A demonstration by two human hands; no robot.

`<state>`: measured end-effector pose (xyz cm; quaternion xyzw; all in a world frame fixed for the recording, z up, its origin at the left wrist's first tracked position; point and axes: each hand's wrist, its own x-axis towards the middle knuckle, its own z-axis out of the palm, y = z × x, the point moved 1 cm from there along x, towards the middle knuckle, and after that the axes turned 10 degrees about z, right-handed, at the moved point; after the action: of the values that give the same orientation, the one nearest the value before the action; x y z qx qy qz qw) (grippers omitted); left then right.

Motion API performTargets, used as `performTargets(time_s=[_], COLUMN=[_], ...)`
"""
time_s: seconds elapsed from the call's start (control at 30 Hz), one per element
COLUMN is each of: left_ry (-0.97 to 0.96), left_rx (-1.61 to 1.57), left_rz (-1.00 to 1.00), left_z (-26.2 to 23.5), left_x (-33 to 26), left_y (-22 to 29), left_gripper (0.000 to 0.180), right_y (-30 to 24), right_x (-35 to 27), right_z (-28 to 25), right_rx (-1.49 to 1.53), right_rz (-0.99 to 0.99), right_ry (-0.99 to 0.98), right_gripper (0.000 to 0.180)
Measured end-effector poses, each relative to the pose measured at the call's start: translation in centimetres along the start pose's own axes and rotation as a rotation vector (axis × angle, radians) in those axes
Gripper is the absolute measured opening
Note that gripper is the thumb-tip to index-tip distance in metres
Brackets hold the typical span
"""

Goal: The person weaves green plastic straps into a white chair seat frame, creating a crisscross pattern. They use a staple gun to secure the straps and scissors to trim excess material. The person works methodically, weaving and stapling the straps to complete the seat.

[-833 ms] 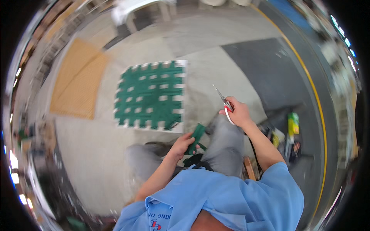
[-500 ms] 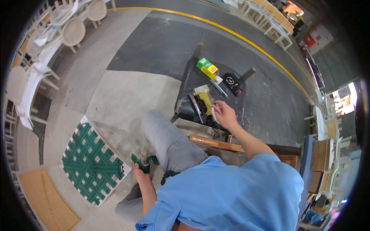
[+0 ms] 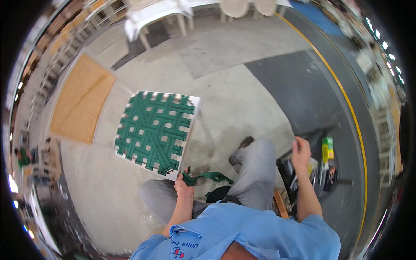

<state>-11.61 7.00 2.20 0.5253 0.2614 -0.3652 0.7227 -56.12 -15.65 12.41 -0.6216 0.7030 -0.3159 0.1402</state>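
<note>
Left hand is gripping flat green fabric strap | right hand is hanging half-open, red-and-white-handled metal scissors gone, seemingly freed

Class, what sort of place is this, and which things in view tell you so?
Probably a furniture workshop or factory: there is a green woven panel near the person's left hand, pale chairs or stools along the far side, and a yellow floor line off to the right.

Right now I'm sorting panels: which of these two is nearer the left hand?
The green woven panel: the left hand is at its near corner. The tan panel is farther off, to the left.
</note>
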Motion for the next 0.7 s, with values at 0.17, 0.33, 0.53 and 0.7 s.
performTargets(time_s=[0.17,0.33,0.53,0.7], left_ry=[-0.160,-0.036,-0.035,0.054], left_rx=[-0.178,-0.133,-0.125,-0.198], left_rz=[-0.051,-0.050,-0.062,0.078], left_z=[3.8,4.2,3.6,4.2], left_x=[0.3,1.3,1.6,2.7], left_y=[-4.4,-5.7,-5.4,-4.8], left_gripper=[0.030,0.030,0.030,0.025], right_y=[-14.5,-28.8,-29.2,-24.7], right_x=[13.5,13.5,14.6,13.2], right_z=[22.2,37.5,44.4,43.4], right_rx=[0.414,-0.034,-0.296,-0.065], right_rz=[-0.148,-0.340,-0.269,-0.347], right_ry=[-0.585,-0.725,-1.173,-1.133], right_gripper=[0.029,0.049,0.066,0.071])
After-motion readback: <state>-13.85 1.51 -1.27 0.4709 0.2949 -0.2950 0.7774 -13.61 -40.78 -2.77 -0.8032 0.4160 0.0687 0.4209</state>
